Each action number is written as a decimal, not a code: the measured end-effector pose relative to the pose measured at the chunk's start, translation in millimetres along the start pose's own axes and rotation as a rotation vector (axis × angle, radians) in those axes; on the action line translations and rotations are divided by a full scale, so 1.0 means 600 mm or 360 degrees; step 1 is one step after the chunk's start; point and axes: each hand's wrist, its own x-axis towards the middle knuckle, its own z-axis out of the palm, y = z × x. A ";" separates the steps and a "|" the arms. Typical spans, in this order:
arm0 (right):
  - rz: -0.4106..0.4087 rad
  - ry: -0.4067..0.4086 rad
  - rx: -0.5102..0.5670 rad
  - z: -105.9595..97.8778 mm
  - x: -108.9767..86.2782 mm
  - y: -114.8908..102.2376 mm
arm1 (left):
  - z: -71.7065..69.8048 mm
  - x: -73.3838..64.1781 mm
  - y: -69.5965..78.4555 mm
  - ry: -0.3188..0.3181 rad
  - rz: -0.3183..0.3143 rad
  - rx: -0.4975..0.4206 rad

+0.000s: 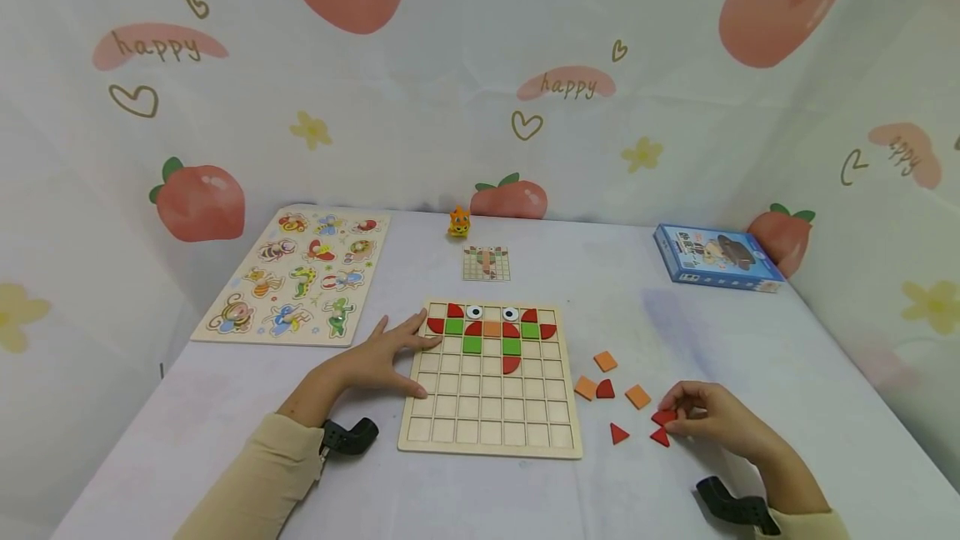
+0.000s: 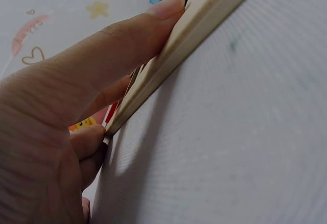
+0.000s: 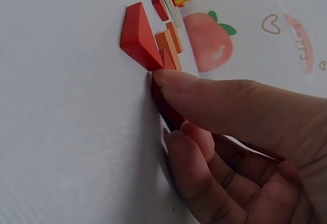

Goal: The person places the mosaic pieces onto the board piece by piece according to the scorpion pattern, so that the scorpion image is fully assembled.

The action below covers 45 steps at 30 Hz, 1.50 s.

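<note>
A wooden grid board (image 1: pixel 491 445) lies in the middle of the table, with green squares, red quarter-circles, an orange square (image 1: pixel 492 329) and two eye pieces in its upper rows. My left hand (image 1: pixel 371 363) spreads its fingers along the board's left edge, thumb and fingertips on the rim; the left wrist view shows the thumb (image 2: pixel 107 50) at that edge. To the right of the board, my right hand (image 1: pixel 712 417) pinches a red piece (image 3: pixel 164 101) between thumb and fingers, low over the tabletop. A red triangle (image 1: pixel 660 437) lies right beside those fingertips.
Loose orange squares (image 1: pixel 638 396), a red quarter-circle (image 1: pixel 605 389) and another red triangle (image 1: pixel 618 433) lie right of the board. Behind it are a pattern card (image 1: pixel 486 263) and small toy figure (image 1: pixel 459 222). An insect puzzle (image 1: pixel 300 273) lies left, a blue box (image 1: pixel 716 257) back right.
</note>
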 end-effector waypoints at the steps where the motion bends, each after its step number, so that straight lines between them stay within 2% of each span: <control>1: -0.0004 0.0000 0.0004 0.000 0.000 0.001 | 0.000 0.000 0.000 -0.0001 -0.0001 0.0000; 8: -0.0066 -0.0020 0.0033 -0.001 0.003 0.006 | 0.000 0.001 0.000 0.0000 -0.0023 0.0015; 16: -0.0159 -0.0127 0.0105 -0.002 0.003 0.003 | -0.002 0.001 0.000 0.0000 0.0002 0.0016; 25: -0.0111 -0.0140 0.0140 -0.004 0.013 -0.011 | -0.003 0.001 0.000 -0.0008 -0.0015 0.0018; 36: -0.0187 0.0059 0.0089 0.008 0.041 -0.048 | 0.003 0.003 -0.003 -0.0006 -0.0015 0.0009; 45: -0.0308 0.0033 0.0085 0.036 0.076 -0.084 | 0.001 0.003 -0.002 -0.0015 0.0009 0.0005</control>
